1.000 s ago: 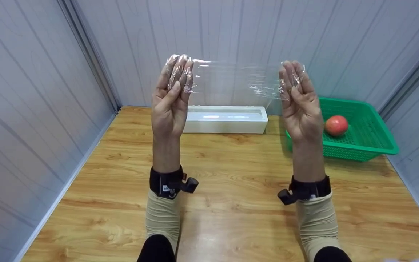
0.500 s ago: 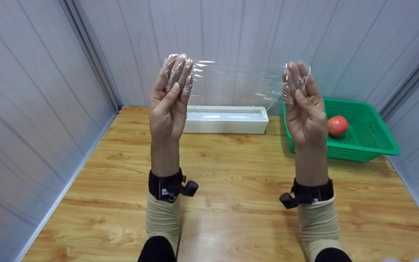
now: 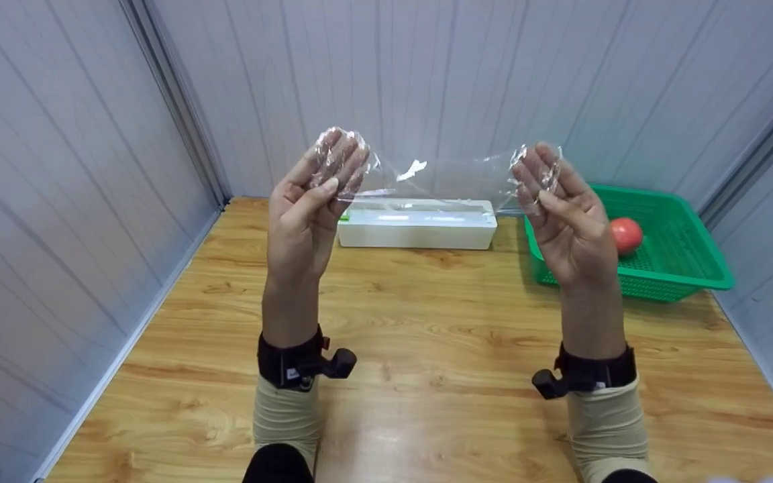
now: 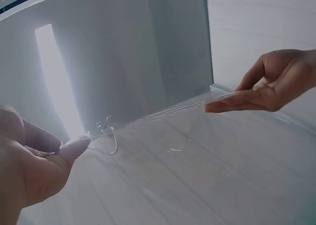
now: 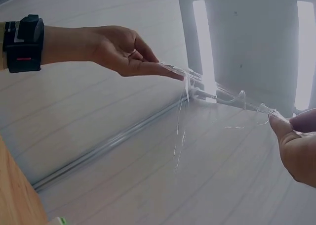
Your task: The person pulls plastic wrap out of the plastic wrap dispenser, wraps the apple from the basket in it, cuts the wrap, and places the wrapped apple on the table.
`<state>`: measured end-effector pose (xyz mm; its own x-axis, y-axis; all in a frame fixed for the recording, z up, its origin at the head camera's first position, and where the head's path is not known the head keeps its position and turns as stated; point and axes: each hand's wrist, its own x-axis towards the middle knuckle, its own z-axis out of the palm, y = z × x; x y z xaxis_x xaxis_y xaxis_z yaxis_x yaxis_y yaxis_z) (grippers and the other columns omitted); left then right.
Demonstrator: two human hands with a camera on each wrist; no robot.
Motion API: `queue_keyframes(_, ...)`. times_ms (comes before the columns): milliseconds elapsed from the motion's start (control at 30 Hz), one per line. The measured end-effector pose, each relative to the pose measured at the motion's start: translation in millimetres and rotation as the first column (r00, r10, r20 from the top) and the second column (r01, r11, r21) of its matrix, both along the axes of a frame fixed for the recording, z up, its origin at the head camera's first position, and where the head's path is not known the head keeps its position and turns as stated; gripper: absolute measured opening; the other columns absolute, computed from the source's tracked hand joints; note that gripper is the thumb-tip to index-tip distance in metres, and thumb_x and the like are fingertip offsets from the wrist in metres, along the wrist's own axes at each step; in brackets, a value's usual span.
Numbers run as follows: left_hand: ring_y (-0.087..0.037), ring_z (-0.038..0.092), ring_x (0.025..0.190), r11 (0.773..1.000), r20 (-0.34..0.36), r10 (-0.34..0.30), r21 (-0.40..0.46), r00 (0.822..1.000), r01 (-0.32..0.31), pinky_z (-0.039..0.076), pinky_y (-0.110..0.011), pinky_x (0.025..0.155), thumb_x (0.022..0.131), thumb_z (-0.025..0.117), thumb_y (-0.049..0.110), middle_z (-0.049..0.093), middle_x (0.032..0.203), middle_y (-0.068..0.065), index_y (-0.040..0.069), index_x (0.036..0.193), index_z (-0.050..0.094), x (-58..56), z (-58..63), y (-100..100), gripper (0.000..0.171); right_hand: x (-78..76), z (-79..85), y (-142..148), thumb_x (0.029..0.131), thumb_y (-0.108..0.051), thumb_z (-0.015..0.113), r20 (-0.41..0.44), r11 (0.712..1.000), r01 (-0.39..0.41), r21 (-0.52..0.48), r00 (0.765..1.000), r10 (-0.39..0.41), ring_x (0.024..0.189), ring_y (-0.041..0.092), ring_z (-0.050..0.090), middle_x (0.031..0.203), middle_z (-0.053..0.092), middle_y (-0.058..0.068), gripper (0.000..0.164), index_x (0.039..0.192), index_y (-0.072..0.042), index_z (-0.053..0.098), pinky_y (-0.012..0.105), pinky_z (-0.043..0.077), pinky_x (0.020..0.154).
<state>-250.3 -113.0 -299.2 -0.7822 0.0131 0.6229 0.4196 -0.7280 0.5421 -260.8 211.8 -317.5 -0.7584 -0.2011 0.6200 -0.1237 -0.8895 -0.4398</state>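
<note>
A sheet of clear plastic wrap (image 3: pixel 440 176) stretches in the air between both hands. My left hand (image 3: pixel 309 215) pinches one end of it, thumb against the fingers, with film crumpled over the fingertips. At the other end my right hand (image 3: pixel 571 221) pinches the film the same way. The left wrist view shows the plastic wrap (image 4: pixel 168 112) as a thin, nearly edge-on band. In the right wrist view a loose part of the plastic wrap (image 5: pixel 180 131) hangs down beside the left hand (image 5: pixel 121 52).
Behind the hands a long white dispenser box (image 3: pixel 417 233) lies against the back wall. To the right stands a green basket (image 3: pixel 672 285) with a red round fruit (image 3: pixel 626 236) in it, partly behind the right hand. Panel walls enclose the wooden table (image 3: pixel 420 349) at the back and sides.
Both hands have come lower, their fingers now tilting toward the left. The film has gone from taut to slacker and more wrinkled, and the gap between the wrists has widened.
</note>
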Motion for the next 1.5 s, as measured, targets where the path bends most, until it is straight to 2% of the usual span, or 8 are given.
queue_keyframes(200,-0.035,0.069,0.122,0.949,0.002,0.107,-0.297,0.994,-0.101,0.057,-0.043,0.105,0.100,0.050,-0.002,0.061,0.141,-0.032,-0.020,0.147,0.045,7.0,-8.6,-5,0.050,0.5,-9.7,11,0.107,0.012,0.045,0.030,0.987,0.027,0.160,0.999,-0.032,0.131,0.035,0.064,0.145,0.060,0.028,0.043,0.150,0.012,0.048,0.037,0.056,0.105)
queue_keyframes(367,-0.034,0.075,0.107,0.780,-0.045,0.290,-0.567,0.956,-0.264,0.064,-0.040,0.092,0.103,0.065,0.011,0.072,0.123,-0.026,-0.010,0.130,0.066,7.9,-18.4,-8,0.035,5.0,-17.9,17,0.107,0.006,0.052,0.026,0.929,0.117,0.351,0.991,-0.135,0.109,0.028,0.075,0.124,0.072,0.022,0.033,0.139,0.009,0.060,0.031,0.063,0.089)
queue_keyframes(600,-0.021,0.074,0.073,0.366,-0.251,0.453,-0.822,0.855,-0.435,0.064,-0.034,0.068,0.100,0.075,0.029,0.074,0.089,-0.003,0.008,0.100,0.074,18.8,-25.3,-17,0.021,15.6,-29.1,27,0.103,0.004,0.058,-0.045,0.685,0.243,0.687,0.955,-0.294,0.077,0.020,0.073,0.096,0.071,0.008,0.034,0.137,-0.002,0.055,0.031,0.065,0.068)
queue_keyframes(800,-0.017,0.073,0.080,-0.074,-0.376,0.304,-0.925,0.875,-0.372,0.062,-0.037,0.073,0.095,0.077,0.049,0.076,0.093,-0.001,0.010,0.105,0.074,31.8,-23.7,-30,0.040,16.5,-41.5,41,0.103,0.005,0.059,-0.108,0.501,0.177,0.847,0.981,-0.163,0.075,0.027,0.076,0.095,0.064,0.014,0.041,0.141,0.000,0.044,0.043,0.067,0.064)
queue_keyframes(900,-0.024,0.074,0.091,-0.216,-0.413,0.243,-0.905,0.878,-0.366,0.061,-0.044,0.080,0.092,0.079,0.054,0.077,0.104,-0.006,0.009,0.112,0.072,33.0,-25.1,-32,0.049,13.6,-51.8,45,0.104,0.002,0.061,-0.106,0.410,0.133,0.902,0.990,-0.089,0.078,0.028,0.077,0.098,0.061,0.016,0.034,0.134,0.003,0.043,0.047,0.067,0.067)
queue_keyframes(1033,-0.033,0.069,0.107,-0.263,-0.409,0.205,-0.898,0.889,-0.352,0.057,-0.050,0.091,0.090,0.082,0.053,0.071,0.125,-0.010,0.008,0.126,0.067,25.9,-30.5,-26,0.060,10.2,-68.4,44,0.104,0.002,0.061,-0.043,0.346,0.052,0.937,0.999,-0.033,0.079,0.028,0.077,0.097,0.060,0.017,0.025,0.120,0.008,0.042,0.051,0.066,0.070)
queue_keyframes(1200,-0.034,0.059,0.124,-0.292,-0.312,0.082,-0.915,0.946,-0.277,0.052,-0.051,0.106,0.088,0.084,0.050,0.057,0.144,-0.015,0.006,0.146,0.056,6.6,-47.4,-6,0.079,9.8,-94.8,38,0.104,0.003,0.061,0.075,0.297,-0.089,0.951,0.995,0.059,0.084,0.032,0.077,0.101,0.062,0.023,0.024,0.115,0.012,0.042,0.055,0.065,0.077)
queue_keyframes(1500,-0.044,0.033,0.151,-0.570,-0.168,-0.030,-0.807,0.985,-0.155,0.035,-0.057,0.123,0.072,0.093,0.059,0.027,0.169,-0.021,0.005,0.163,0.032,-26.8,-102.9,47,0.123,-3.3,-140.3,26,0.102,-0.003,0.067,0.177,0.208,-0.212,0.955,0.968,0.175,0.092,0.030,0.076,0.105,0.069,0.026,0.020,0.108,0.001,0.049,0.041,0.067,0.078)
